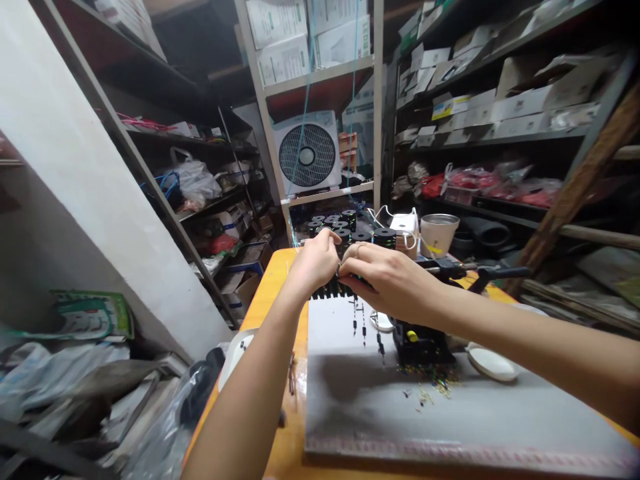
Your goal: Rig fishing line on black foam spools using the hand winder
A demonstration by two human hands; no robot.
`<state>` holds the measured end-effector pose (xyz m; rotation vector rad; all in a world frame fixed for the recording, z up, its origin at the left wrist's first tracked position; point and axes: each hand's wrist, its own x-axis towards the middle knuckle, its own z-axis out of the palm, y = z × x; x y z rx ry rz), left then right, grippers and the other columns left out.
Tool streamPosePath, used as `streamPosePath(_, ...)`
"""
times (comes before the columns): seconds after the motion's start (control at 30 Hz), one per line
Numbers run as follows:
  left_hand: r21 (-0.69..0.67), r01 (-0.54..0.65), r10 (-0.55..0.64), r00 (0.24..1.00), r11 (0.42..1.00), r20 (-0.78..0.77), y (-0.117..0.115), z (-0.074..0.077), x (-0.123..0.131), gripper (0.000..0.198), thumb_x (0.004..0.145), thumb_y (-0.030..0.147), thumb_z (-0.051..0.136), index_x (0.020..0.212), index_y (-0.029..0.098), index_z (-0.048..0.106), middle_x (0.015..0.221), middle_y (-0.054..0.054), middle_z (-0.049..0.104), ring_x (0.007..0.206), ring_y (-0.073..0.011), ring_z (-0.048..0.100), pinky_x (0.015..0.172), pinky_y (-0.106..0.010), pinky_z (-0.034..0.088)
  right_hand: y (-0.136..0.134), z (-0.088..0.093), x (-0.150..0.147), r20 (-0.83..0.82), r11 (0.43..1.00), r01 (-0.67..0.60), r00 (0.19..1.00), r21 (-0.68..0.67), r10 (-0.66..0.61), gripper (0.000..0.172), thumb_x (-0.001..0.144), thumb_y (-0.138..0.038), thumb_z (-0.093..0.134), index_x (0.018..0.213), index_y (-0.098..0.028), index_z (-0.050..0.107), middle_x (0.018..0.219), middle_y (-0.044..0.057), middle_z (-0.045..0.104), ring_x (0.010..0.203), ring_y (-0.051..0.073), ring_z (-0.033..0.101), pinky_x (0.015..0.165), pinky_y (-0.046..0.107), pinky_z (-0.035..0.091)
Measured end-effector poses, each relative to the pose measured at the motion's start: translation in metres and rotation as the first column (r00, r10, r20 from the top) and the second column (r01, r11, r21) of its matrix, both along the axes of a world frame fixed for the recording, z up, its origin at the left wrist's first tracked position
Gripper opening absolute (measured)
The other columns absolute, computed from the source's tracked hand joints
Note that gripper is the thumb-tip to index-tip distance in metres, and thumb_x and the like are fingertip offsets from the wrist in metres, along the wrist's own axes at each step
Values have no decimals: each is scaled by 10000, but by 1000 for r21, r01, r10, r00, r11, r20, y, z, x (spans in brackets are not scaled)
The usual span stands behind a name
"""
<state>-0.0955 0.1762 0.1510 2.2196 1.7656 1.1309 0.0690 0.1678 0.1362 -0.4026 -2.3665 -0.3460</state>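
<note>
My left hand reaches to the far side of the table, its fingers bent and close together beside several black round spools. Right next to it, my right hand is closed in a pinch; whatever either hand holds is too small or hidden to make out. Below the hands shows a black toothed strip. Small dark pieces on thin lines dangle or lie in front of it. Under my right forearm stands a black device with a yellow knob.
A grey-white board covers much of the yellow table. Loose tiny gold and dark bits lie near a white dish. A beige cup and a white box with a cable stand behind. Beyond is a fan.
</note>
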Motion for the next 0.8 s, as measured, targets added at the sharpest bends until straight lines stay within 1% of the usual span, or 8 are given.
streamPosePath(0.1, 63, -13, 11, 1000, 998, 27, -10, -4, 1, 274, 943, 237, 325, 1028, 212, 585, 876, -80, 711, 854, -239, 668, 780, -356, 479, -3, -1, 0, -156, 984, -41, 988, -174, 14, 100, 911, -207, 512, 895, -171, 603, 870, 81, 623, 799, 189, 587, 710, 326, 499)
streamPosePath(0.17, 97, 1, -6, 999, 995, 49, -17, -7, 1, 278, 948, 224, 310, 1068, 215, 561, 777, -49, 702, 767, -224, 670, 726, -334, 479, -5, -5, -1, -199, 974, -72, 980, -217, 28, 72, 903, -205, 524, 896, -178, 590, 858, 68, 617, 768, 175, 573, 683, 309, 482)
streamPosePath(0.37, 158, 30, -43, 996, 987, 80, -22, -11, -1, 278, 958, 205, 293, 1064, 210, 549, 734, -21, 708, 700, -198, 664, 660, -300, 464, -12, -29, 10, -43, 993, -88, 995, 77, 91, 96, 913, -163, 510, 890, -183, 601, 867, 73, 649, 821, 198, 568, 742, 357, 458)
streamPosePath(0.43, 165, 27, -39, 997, 986, 71, -19, -12, -2, 278, 949, 190, 303, 1072, 208, 551, 726, -22, 706, 679, -200, 656, 644, -305, 456, -12, -32, 20, -20, 990, -77, 997, 119, 80, 111, 903, -168, 520, 952, -196, 615, 917, 79, 661, 864, 211, 576, 790, 379, 458)
streamPosePath(0.5, 165, 32, -42, 997, 986, 59, -13, -11, -2, 281, 940, 172, 310, 1088, 202, 547, 714, -25, 700, 677, -203, 654, 641, -309, 457, -9, -30, 28, -53, 994, 21, 998, 109, -15, 208, 906, -205, 514, 1093, -187, 605, 1073, 120, 650, 1003, 249, 571, 895, 420, 444)
streamPosePath(0.6, 157, 62, -69, 997, 986, 37, 0, -6, -3, 282, 925, 154, 318, 1080, 177, 552, 737, -46, 700, 699, -205, 659, 654, -315, 475, 5, -22, 32, 0, 965, 261, 965, -22, -262, 368, 955, -322, 410, 1230, -123, 553, 1243, 191, 589, 1163, 316, 517, 1018, 494, 354)
streamPosePath(0.7, 174, 111, -113, 994, 978, 3, 7, 2, -5, 296, 903, 111, 315, 1051, 156, 567, 848, -76, 708, 768, -194, 666, 707, -317, 496, 25, -12, 29, 201, 929, 335, 932, -155, -303, 425, 990, -339, 254, 993, -144, 632, 947, 141, 683, 901, 273, 611, 977, 484, 351)
streamPosePath(0.8, 178, 216, -205, 976, 960, -78, -3, 7, -11, 279, 877, 74, 359, 938, 165, 616, 929, -70, 715, 871, -178, 665, 804, -305, 499, 40, -5, 27, 304, 909, 341, 916, -240, -263, 477, 992, -357, 211, 762, -180, 589, 734, 88, 649, 702, 224, 581, 810, 392, 410)
